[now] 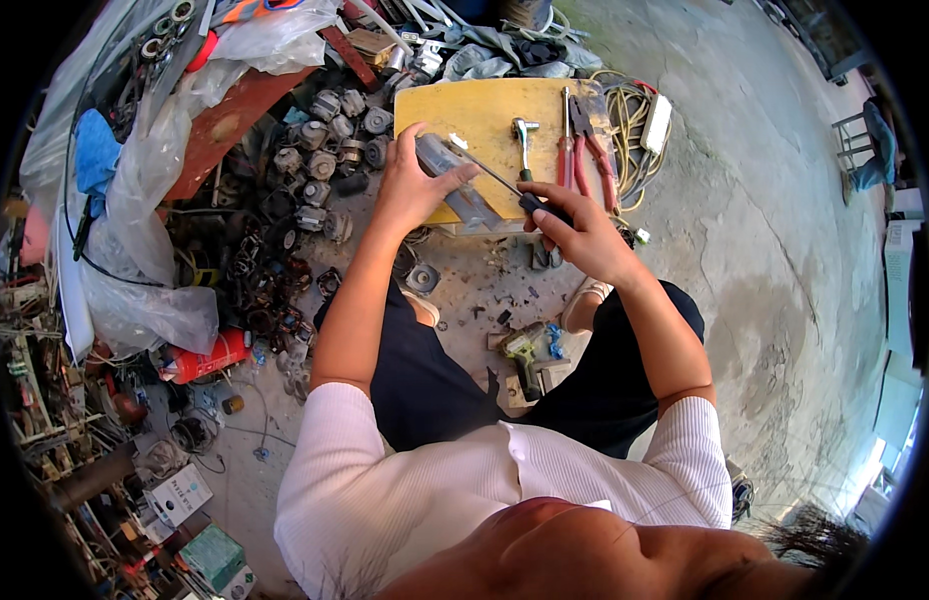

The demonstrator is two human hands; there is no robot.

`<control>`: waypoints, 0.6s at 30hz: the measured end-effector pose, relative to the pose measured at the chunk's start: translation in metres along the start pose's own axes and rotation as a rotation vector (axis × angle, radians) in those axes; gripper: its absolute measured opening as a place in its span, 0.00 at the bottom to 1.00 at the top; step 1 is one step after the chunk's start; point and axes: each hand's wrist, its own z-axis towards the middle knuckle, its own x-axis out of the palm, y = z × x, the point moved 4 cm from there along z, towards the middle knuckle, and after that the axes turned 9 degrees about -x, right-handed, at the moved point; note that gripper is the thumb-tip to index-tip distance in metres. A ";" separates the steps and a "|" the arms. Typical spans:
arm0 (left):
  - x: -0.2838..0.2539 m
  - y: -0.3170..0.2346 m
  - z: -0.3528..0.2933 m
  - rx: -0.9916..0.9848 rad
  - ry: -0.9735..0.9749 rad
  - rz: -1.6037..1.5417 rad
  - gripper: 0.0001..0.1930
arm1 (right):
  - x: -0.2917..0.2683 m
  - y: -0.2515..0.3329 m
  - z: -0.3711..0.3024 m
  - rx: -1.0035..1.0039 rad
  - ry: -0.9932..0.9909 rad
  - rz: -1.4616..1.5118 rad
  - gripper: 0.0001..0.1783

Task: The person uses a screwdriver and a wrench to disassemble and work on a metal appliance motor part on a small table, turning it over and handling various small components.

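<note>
Head view, only one here: person sits low over a yellow board (pixel 485 110) set on the concrete floor (pixel 765 230), knees apart so the board sits between them w/in easy reach. Left hand (pixel 410 185) is curled around a grey metal part (pixel 453 178), thumb on one side and fingers over the top, pinning it down at the board's near-left corner, prob. so it can't twist under the tool. Right hand (pixel 580 235) is closed around the dark handle of a screwdriver (pixel 505 185); the shaft runs up-left and its tip meets the part near the left fingers, so the two hands work against each other. Lying loose on the board, just beyond the hands: a ratchet wrench (pixel 525 140), a second red-handled screwdriver (pixel 566 150) and red pliers (pixel 595 150), laid side by side w/ handles toward the person, ready to grab. A coil of yellowish cable (pixel 625 120) w/ a white power strip (pixel 656 122) sits just past the board's right edge. Left of the board, a heap of small motor parts (pixel 325 150) is spread on the ground, near enough to pick from. A green cordless drill (pixel 525 355) lies on the floor between the legs. Red spray can (pixel 207 358) lies further left, by plastic sheeting (pixel 155 200).
</note>
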 end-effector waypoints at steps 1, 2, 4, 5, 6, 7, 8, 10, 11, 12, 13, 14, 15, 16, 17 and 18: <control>0.000 0.002 0.000 0.000 -0.002 -0.004 0.60 | -0.001 -0.001 -0.001 -0.012 0.005 -0.032 0.23; 0.000 0.003 0.001 0.001 -0.005 -0.008 0.60 | -0.001 -0.001 -0.002 -0.024 0.010 -0.064 0.24; -0.001 0.005 0.002 -0.003 -0.008 0.008 0.60 | -0.006 0.005 -0.003 0.058 0.043 -0.096 0.24; 0.000 0.006 0.002 -0.005 -0.010 0.017 0.60 | -0.008 0.007 -0.004 0.099 0.060 -0.111 0.24; -0.001 0.006 0.002 -0.003 -0.013 0.014 0.60 | -0.010 0.009 -0.005 0.091 0.059 -0.141 0.24; -0.001 0.006 0.002 -0.002 -0.016 0.012 0.60 | -0.011 0.009 -0.006 0.083 0.058 -0.170 0.24; -0.001 0.006 0.001 -0.001 -0.020 0.009 0.60 | -0.012 0.010 -0.008 0.075 0.057 -0.200 0.24; 0.000 0.003 0.002 0.016 -0.020 0.007 0.60 | -0.015 -0.006 -0.007 0.015 0.030 -0.233 0.24; 0.001 0.001 0.003 0.025 -0.020 0.006 0.59 | -0.017 -0.010 -0.008 -0.014 0.016 -0.251 0.24; 0.000 0.004 0.003 0.014 -0.010 0.020 0.60 | -0.015 -0.007 -0.008 0.020 0.020 -0.185 0.24; 0.000 0.006 0.003 0.003 -0.001 0.027 0.61 | -0.016 0.003 -0.011 0.055 0.026 -0.125 0.24; -0.001 0.008 0.003 -0.008 0.007 0.034 0.62 | -0.015 0.008 -0.012 0.090 0.032 -0.065 0.24; 0.000 0.008 0.003 -0.005 -0.001 0.031 0.61 | -0.015 0.010 -0.013 0.091 0.026 -0.071 0.24; 0.000 0.007 0.003 -0.003 -0.010 0.028 0.61 | -0.015 0.011 -0.013 0.092 0.019 -0.075 0.24; 0.001 0.007 0.003 0.000 -0.019 0.025 0.60 | -0.015 0.011 -0.013 0.092 0.014 -0.080 0.24; 0.000 0.006 0.003 0.003 -0.018 0.027 0.60 | -0.014 0.010 -0.013 0.075 0.018 -0.083 0.24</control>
